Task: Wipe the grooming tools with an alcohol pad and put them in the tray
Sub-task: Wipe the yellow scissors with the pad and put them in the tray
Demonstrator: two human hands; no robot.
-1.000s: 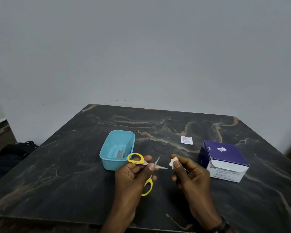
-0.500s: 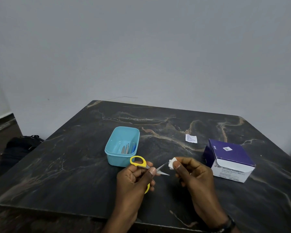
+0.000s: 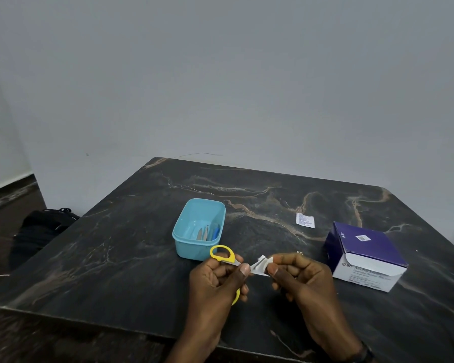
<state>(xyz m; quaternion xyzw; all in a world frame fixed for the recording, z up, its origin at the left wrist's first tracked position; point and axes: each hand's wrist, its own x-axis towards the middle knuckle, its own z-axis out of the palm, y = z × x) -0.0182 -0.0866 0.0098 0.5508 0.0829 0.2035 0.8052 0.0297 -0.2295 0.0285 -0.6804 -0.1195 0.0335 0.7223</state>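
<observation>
Left hand (image 3: 215, 281) gripping scissors (image 3: 227, 259) by the yellow handles, blades parted, just in front of the tray (image 3: 198, 229). Right hand (image 3: 296, 276) pinching the pad (image 3: 262, 263) — folded around one blade. Other tools (image 3: 207, 233) lying inside the tray; box (image 3: 364, 255) on the table (image 3: 116, 258) to the right.

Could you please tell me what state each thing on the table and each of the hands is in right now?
Scissors: blades open, held in the left hand.
Alcohol pad: folded around one blade, pinched by the right hand.
Tray: uncovered, several tools inside.
Swab box: flap open.
Sachet: lying flat on the table.
</observation>
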